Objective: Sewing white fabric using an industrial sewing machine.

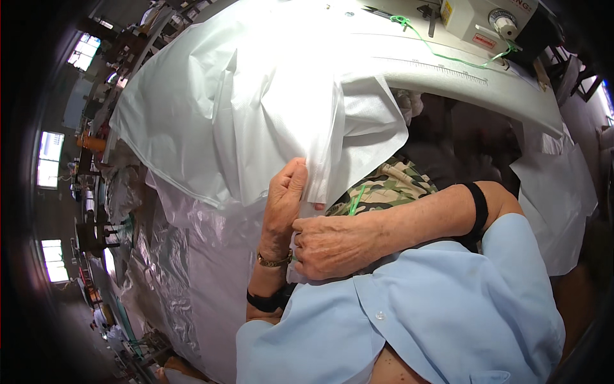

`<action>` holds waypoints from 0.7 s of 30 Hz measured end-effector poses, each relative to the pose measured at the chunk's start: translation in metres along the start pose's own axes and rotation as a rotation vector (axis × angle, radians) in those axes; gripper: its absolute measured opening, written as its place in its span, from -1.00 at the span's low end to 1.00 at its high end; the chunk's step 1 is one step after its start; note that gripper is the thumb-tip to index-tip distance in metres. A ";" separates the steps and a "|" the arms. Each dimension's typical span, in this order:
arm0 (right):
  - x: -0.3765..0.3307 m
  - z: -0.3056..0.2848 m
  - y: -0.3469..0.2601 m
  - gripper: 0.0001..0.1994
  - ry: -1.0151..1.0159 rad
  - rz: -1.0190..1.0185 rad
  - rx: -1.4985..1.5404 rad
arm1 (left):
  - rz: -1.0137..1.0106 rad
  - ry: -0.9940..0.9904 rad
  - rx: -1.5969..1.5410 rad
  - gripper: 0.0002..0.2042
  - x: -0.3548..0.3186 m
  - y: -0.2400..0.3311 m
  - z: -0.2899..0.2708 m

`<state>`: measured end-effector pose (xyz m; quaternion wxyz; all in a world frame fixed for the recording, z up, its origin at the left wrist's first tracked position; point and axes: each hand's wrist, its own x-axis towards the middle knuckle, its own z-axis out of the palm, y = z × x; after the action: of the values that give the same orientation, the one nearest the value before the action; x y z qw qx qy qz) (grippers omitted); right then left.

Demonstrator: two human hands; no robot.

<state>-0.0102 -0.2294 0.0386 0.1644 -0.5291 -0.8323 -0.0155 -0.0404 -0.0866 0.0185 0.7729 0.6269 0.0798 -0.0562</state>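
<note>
White sheet point(204, 115) drapes off sewing table point(511, 93). Left hand point(286, 192), nearer, pinches its folded edge point(318, 168); long axis runs away from the body, just right of thumb. Right hand point(336, 246) below, fingers curled; grasp hidden, can't tell.

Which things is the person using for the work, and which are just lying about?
Seemingly in the work:
- white sheet, pinched in the left hand's grip
- right hand, nearby; its contents are hidden
- pale machine, perhaps, though untouched

Probably lying about:
- green cord on the table
- crinkled clear plastic, lower left
</note>
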 end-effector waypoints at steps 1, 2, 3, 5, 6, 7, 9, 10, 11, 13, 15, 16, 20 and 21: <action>-0.001 -0.004 0.001 -0.85 0.007 -0.017 -0.059 | 0.020 -0.018 -0.014 -0.78 0.002 -0.001 -0.003; -0.002 -0.006 0.001 -0.85 0.014 -0.039 -0.116 | 0.040 -0.031 -0.029 -0.78 0.002 0.000 -0.003; -0.004 -0.006 0.002 -0.85 0.016 -0.036 -0.115 | 0.037 -0.032 -0.027 -0.78 0.003 0.002 0.000; -0.007 -0.006 0.002 -0.86 0.084 -0.058 -0.098 | 0.051 0.058 0.102 -0.82 0.007 0.008 0.009; -0.007 -0.004 0.004 -0.86 0.085 -0.059 -0.095 | 0.048 0.060 0.102 -0.82 0.008 0.007 0.005; -0.007 0.000 0.008 -0.84 0.221 -0.107 -0.030 | -0.008 0.065 0.118 -0.83 0.010 0.005 -0.002; -0.013 0.002 0.018 -0.83 0.355 -0.170 0.040 | -0.060 0.087 0.132 -0.84 0.011 -0.001 -0.011; -0.026 0.001 0.022 -0.84 0.491 0.019 0.089 | -0.031 0.094 0.045 -0.85 0.010 -0.005 -0.013; -0.040 0.002 0.024 -0.84 0.617 0.213 0.141 | -0.001 0.101 -0.049 -0.85 0.009 -0.010 -0.015; -0.067 -0.002 0.023 -0.81 0.605 0.894 0.671 | 0.008 0.094 -0.078 -0.86 0.010 -0.009 -0.010; -0.077 0.016 0.034 -0.76 0.621 1.090 0.966 | 0.014 0.078 -0.097 -0.86 0.012 -0.009 -0.007; -0.080 0.024 0.037 -0.71 0.629 1.286 1.263 | 0.013 0.073 -0.110 -0.89 0.012 -0.011 -0.007; -0.065 0.034 0.038 -0.69 0.647 0.966 1.548 | 0.004 0.060 -0.069 -0.91 0.011 -0.011 -0.011; -0.064 0.038 0.038 -0.69 0.649 0.965 1.551 | 0.001 0.061 -0.067 -0.91 0.010 -0.009 -0.008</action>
<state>0.0385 -0.2610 -0.0213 0.6783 -0.5281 -0.2187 0.4617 -0.0324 -0.0803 0.0060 0.7908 0.6021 0.1048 -0.0343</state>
